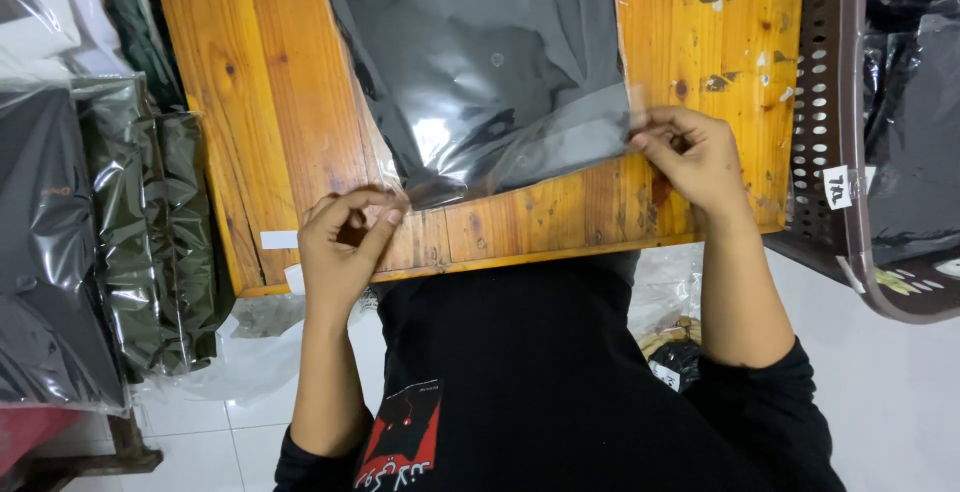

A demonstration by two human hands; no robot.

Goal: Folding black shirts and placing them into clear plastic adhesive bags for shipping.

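Note:
A dark folded garment in a clear plastic bag [490, 62] lies on a low orange wooden table [250, 112]. My left hand [345, 242] pinches the bag's near left corner at the open flap. At the bag's near right corner, my right hand [695, 157] pinches the plastic edge between thumb and fingers. Both hands rest over the table's front edge, with the bag's mouth stretched between them.
Stacks of bagged dark and olive garments [110, 232] lie on the left. A brown perforated plastic basket [835, 122] holding more bagged dark clothes stands at the right. White tiled floor [890, 392] lies below.

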